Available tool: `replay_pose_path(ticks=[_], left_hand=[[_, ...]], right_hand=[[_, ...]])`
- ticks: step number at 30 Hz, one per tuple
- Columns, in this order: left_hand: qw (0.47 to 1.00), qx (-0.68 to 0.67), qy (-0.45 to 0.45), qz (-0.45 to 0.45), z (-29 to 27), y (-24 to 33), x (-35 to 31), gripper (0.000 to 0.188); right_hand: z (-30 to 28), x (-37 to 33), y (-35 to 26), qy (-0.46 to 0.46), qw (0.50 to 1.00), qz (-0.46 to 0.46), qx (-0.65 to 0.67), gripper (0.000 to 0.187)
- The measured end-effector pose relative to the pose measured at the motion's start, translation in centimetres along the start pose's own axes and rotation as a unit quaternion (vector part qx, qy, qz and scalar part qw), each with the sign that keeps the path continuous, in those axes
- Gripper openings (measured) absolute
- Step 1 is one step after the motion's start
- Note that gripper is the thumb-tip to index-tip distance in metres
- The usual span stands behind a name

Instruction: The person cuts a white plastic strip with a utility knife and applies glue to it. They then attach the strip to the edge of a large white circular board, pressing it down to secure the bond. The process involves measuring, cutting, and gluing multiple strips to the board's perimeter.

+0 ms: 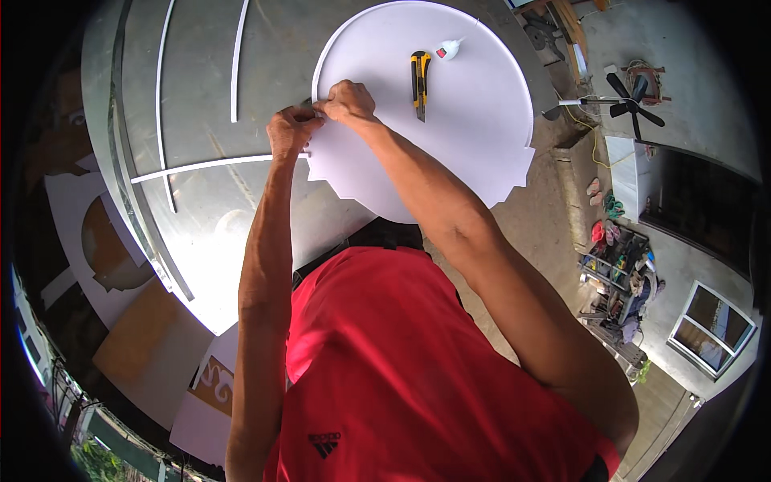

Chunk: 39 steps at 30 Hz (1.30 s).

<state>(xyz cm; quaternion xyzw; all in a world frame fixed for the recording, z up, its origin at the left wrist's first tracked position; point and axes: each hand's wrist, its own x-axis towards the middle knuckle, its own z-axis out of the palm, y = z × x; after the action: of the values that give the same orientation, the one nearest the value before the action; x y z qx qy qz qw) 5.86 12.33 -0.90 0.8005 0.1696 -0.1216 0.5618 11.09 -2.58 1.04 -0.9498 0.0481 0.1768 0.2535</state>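
A white round board (450,169) with stepped notches along its lower edge lies on the grey metal table. A thin white edging strip (347,30) stands along its upper rim. At the board's left edge, my left hand (291,130) is closed, thumb and fingers pinching the strip. Right beside it, my right hand (347,102) pinches the same strip from the board's side. The fingertips hide the exact spot they hold. A yellow and black utility knife (420,84) with its blade out rests on the board, near a small white glue bottle (448,50).
Several loose white strips (217,166) lie on the metal table (201,88) to the left. Cut boards (144,337) are below its left edge. At right are a black-bladed fan (634,100), a cluttered rack (618,273) and sandals (613,205) on the floor.
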Motion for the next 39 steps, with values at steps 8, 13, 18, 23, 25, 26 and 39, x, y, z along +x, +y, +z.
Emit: replay_pose_path(ticks=[8, 13, 18, 23, 25, 26, 39], left_hand=[[1.000, -0.009, 0.014, 0.016, -0.2, 0.0, -0.3, 0.022], [1.000, 0.007, 0.009, 0.016, 0.0, 0.8, -0.8, 0.021], [1.000, 0.015, 0.011, 0.006, -0.2, 0.3, -0.3, 0.021], [1.000, 0.020, 0.002, -0.018, -0.1, 0.0, 0.1, 0.033], [0.999, 0.045, 0.024, 0.017, 0.1, -0.5, 0.4, 0.034], [0.998, 0.039, 0.027, 0.029, 0.1, -0.5, 0.4, 0.034], [0.991, 0.124, 0.035, -0.033, -0.5, 0.4, 0.1, 0.032]], right_hand=[[-0.1, -0.4, -0.5, -0.001, 1.000, 0.004, 0.007, 0.031], [-0.2, -0.1, -0.2, -0.025, 0.999, 0.017, 0.016, 0.031], [0.3, 0.1, -0.5, -0.011, 1.000, 0.011, 0.002, 0.035], [-0.9, 0.1, -0.6, -0.067, 0.997, 0.035, 0.004, 0.042], [-0.4, 0.5, -0.3, -0.050, 0.998, 0.033, 0.001, 0.043], [-0.5, 0.5, -0.2, -0.049, 0.998, 0.029, 0.000, 0.043], [-1.6, -3.5, 2.3, -0.026, 0.983, -0.065, 0.168, 0.045]])
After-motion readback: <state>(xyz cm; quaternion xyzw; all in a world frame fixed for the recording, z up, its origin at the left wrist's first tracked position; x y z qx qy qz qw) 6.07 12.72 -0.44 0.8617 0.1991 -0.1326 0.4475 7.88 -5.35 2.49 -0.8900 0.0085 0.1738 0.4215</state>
